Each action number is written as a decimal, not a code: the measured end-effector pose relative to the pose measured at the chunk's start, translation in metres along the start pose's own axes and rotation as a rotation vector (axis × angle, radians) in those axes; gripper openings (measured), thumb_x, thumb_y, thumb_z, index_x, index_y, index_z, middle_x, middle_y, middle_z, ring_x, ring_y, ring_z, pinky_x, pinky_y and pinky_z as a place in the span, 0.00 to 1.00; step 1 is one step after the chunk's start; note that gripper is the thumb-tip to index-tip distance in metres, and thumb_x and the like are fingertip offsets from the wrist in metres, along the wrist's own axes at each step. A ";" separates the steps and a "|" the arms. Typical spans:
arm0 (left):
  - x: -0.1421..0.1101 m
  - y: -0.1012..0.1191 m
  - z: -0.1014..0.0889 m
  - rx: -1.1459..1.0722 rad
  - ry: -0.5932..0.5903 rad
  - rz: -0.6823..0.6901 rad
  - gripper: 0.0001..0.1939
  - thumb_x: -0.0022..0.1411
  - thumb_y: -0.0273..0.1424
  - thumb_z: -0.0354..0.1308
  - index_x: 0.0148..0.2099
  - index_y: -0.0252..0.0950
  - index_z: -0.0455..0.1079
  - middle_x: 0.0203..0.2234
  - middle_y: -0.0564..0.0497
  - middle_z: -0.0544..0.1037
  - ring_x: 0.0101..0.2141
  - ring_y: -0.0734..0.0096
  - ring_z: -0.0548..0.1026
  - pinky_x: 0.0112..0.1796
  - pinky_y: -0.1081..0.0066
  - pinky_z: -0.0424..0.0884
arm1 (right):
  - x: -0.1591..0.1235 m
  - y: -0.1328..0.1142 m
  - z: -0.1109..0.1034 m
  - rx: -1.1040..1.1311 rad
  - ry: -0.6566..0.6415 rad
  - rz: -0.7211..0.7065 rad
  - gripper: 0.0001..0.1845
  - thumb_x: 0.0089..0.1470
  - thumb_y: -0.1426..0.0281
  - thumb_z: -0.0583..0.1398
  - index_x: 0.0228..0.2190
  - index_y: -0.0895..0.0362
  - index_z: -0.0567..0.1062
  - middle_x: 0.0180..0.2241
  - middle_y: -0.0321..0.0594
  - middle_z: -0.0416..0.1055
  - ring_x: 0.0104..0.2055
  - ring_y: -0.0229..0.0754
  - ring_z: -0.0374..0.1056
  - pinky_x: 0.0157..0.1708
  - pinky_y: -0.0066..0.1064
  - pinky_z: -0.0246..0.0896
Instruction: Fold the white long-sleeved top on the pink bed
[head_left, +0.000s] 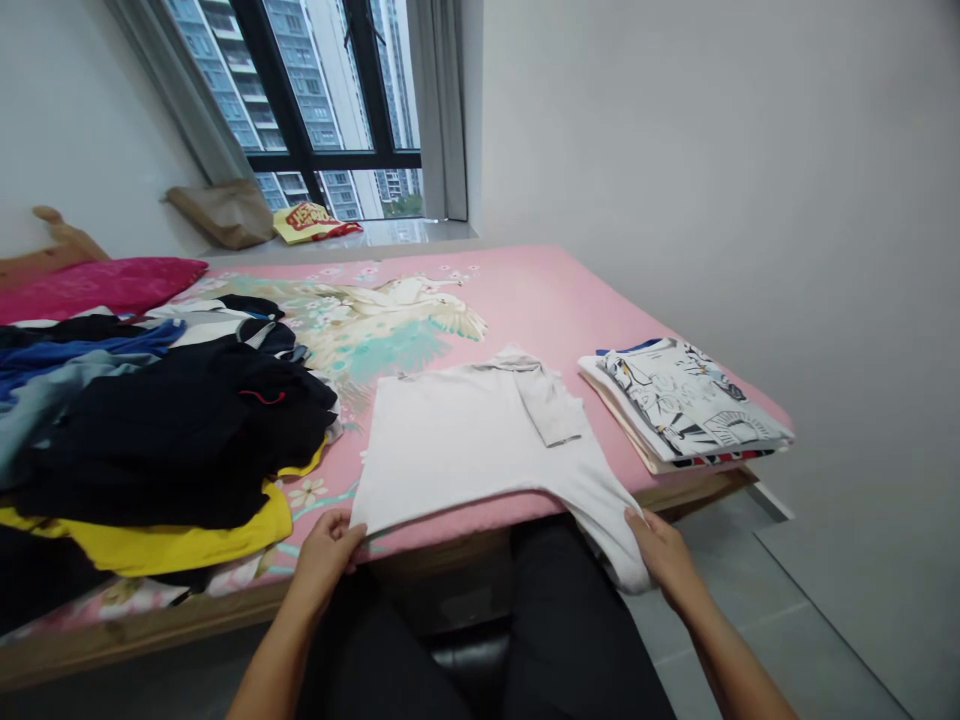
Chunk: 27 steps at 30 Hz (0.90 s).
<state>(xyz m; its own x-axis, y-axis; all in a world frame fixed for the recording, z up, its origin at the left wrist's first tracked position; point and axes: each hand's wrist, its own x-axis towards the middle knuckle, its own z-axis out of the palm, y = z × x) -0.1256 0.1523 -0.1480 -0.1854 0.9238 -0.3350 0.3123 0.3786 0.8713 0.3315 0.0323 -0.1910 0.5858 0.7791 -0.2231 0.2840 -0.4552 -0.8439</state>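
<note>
A white T-shirt [450, 440] lies spread sideways on the bed's near edge, its collar end to the right. One sleeve is folded over onto the body; the nearer sleeve hangs past the edge. My left hand [328, 550] pinches the hem corner at the lower left. At the right, my right hand [664, 555] grips the end of the hanging sleeve between thumb and fingers. The cloth between both hands curves along the bed's edge.
A heap of dark, blue and yellow clothes [172, 430] covers the bed's left side. Folded shirts [690, 400] are stacked on the right corner. The pink bed sheet [525, 290] has a bird print. A magenta pillow [105, 285] and a brown bag [225, 212] are farther back.
</note>
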 end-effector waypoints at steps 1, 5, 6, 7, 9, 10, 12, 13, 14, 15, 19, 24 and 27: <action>-0.003 -0.007 -0.002 0.027 0.007 0.013 0.22 0.41 0.41 0.61 0.38 0.38 0.62 0.15 0.61 0.65 0.15 0.75 0.66 0.16 0.76 0.61 | -0.004 0.004 -0.003 -0.023 -0.009 -0.005 0.29 0.45 0.47 0.52 0.35 0.58 0.76 0.34 0.44 0.76 0.40 0.52 0.70 0.38 0.35 0.63; -0.011 -0.031 -0.008 0.138 0.024 0.053 0.24 0.44 0.46 0.58 0.41 0.39 0.62 0.16 0.62 0.62 0.16 0.74 0.66 0.17 0.75 0.60 | -0.018 0.023 -0.006 -0.139 -0.042 -0.070 0.25 0.46 0.48 0.51 0.26 0.55 0.75 0.27 0.40 0.75 0.33 0.49 0.70 0.33 0.34 0.62; -0.012 -0.034 -0.009 0.178 0.032 0.077 0.24 0.44 0.47 0.58 0.41 0.39 0.63 0.16 0.61 0.63 0.17 0.73 0.66 0.18 0.74 0.61 | -0.020 0.026 -0.005 -0.184 -0.045 -0.089 0.25 0.46 0.48 0.50 0.24 0.54 0.74 0.25 0.40 0.74 0.31 0.48 0.69 0.32 0.34 0.61; -0.012 -0.037 -0.010 0.231 0.044 0.106 0.24 0.45 0.48 0.57 0.41 0.39 0.63 0.17 0.60 0.64 0.19 0.71 0.68 0.20 0.73 0.63 | -0.022 0.028 -0.005 -0.226 -0.045 -0.113 0.24 0.46 0.48 0.50 0.24 0.54 0.73 0.23 0.39 0.72 0.29 0.47 0.68 0.30 0.34 0.60; -0.014 -0.039 -0.012 0.376 0.077 0.152 0.24 0.47 0.48 0.56 0.42 0.39 0.64 0.21 0.57 0.69 0.24 0.67 0.72 0.25 0.70 0.66 | -0.022 0.025 -0.005 -0.272 -0.006 -0.167 0.23 0.47 0.50 0.51 0.29 0.55 0.74 0.25 0.39 0.72 0.29 0.47 0.68 0.31 0.34 0.60; -0.014 -0.038 -0.012 0.455 0.096 0.165 0.24 0.48 0.49 0.56 0.43 0.40 0.65 0.24 0.56 0.71 0.27 0.65 0.74 0.28 0.68 0.68 | -0.020 0.020 -0.005 -0.266 0.027 -0.190 0.23 0.47 0.51 0.52 0.32 0.56 0.73 0.27 0.40 0.73 0.30 0.46 0.68 0.33 0.34 0.61; -0.014 -0.034 -0.014 0.582 0.149 0.193 0.25 0.50 0.50 0.54 0.46 0.41 0.65 0.29 0.53 0.73 0.32 0.61 0.75 0.33 0.65 0.69 | -0.012 0.003 -0.005 -0.222 0.082 -0.240 0.23 0.48 0.52 0.53 0.37 0.56 0.72 0.33 0.42 0.74 0.35 0.46 0.69 0.37 0.34 0.61; -0.012 -0.031 -0.014 0.614 0.182 0.230 0.25 0.51 0.51 0.53 0.47 0.41 0.65 0.31 0.52 0.74 0.34 0.60 0.74 0.34 0.64 0.69 | -0.006 -0.009 -0.003 -0.205 0.093 -0.271 0.23 0.49 0.53 0.53 0.37 0.56 0.72 0.34 0.42 0.74 0.36 0.46 0.69 0.38 0.34 0.61; -0.008 -0.027 -0.014 0.630 0.214 0.294 0.25 0.52 0.51 0.53 0.47 0.41 0.65 0.33 0.50 0.74 0.36 0.59 0.74 0.37 0.63 0.69 | 0.002 -0.022 -0.001 -0.199 0.089 -0.306 0.22 0.50 0.53 0.52 0.37 0.56 0.72 0.34 0.43 0.74 0.36 0.46 0.69 0.39 0.34 0.61; -0.003 -0.022 -0.014 0.637 0.237 0.386 0.24 0.53 0.51 0.52 0.46 0.40 0.66 0.35 0.48 0.74 0.39 0.58 0.73 0.40 0.62 0.69 | 0.011 -0.036 0.002 -0.205 0.072 -0.345 0.21 0.51 0.54 0.52 0.36 0.56 0.72 0.34 0.43 0.73 0.36 0.45 0.68 0.39 0.34 0.61; 0.034 -0.005 -0.010 0.683 0.213 0.800 0.17 0.57 0.45 0.51 0.40 0.39 0.70 0.40 0.46 0.75 0.45 0.59 0.70 0.51 0.62 0.62 | 0.058 -0.080 0.023 -0.264 0.016 -0.438 0.20 0.51 0.56 0.53 0.38 0.57 0.71 0.36 0.44 0.72 0.36 0.44 0.68 0.39 0.34 0.61; 0.071 -0.007 -0.004 0.784 0.236 0.810 0.18 0.57 0.42 0.52 0.45 0.38 0.71 0.46 0.44 0.73 0.48 0.57 0.69 0.50 0.60 0.62 | 0.097 -0.104 0.038 -0.304 -0.219 -0.194 0.14 0.43 0.59 0.60 0.24 0.59 0.71 0.22 0.43 0.70 0.22 0.41 0.65 0.25 0.32 0.58; 0.073 -0.016 -0.002 0.788 0.268 0.768 0.18 0.58 0.42 0.52 0.47 0.39 0.70 0.47 0.45 0.73 0.49 0.58 0.69 0.50 0.60 0.62 | 0.111 -0.120 0.033 -0.257 -0.470 -0.126 0.13 0.42 0.63 0.61 0.15 0.59 0.70 0.14 0.42 0.67 0.14 0.38 0.59 0.16 0.30 0.52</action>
<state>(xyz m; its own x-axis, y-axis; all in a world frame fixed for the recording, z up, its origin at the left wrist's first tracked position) -0.1457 0.2136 -0.1856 0.1443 0.9213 0.3612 0.9119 -0.2655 0.3130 0.3373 0.1876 -0.1301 0.1498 0.9164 -0.3712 0.5405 -0.3903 -0.7453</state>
